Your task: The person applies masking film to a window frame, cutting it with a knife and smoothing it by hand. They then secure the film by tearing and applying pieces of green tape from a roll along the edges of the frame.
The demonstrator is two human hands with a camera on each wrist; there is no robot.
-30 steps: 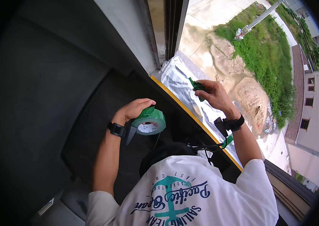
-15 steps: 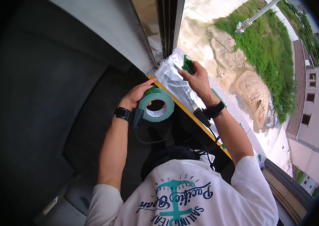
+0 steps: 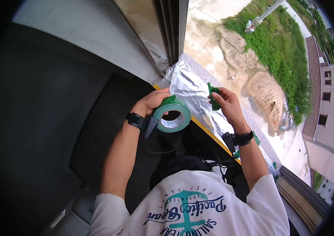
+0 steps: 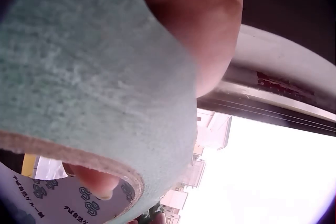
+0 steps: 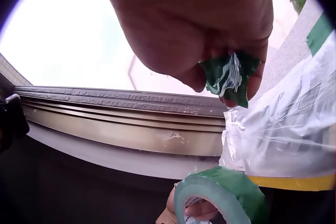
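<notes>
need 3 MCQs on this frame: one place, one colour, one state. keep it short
1. Where is the clear plastic sheet?
A. on the window sill
B. on the person's back
C. wrapped round the roll

2. What colour is the roll of tape?
A. red
B. green
C. white

3. What is the right hand doing?
A. hanging open, holding nothing
B. pinching a crumpled piece of tape
C. pressing flat on the sheet

Answers:
1 A: in the head view the sheet lies along the sill by the yellow strip.
2 B: the roll held by the left hand is green in the head and right wrist views.
3 B: the right wrist view shows fingers closed on a green scrap.
</notes>
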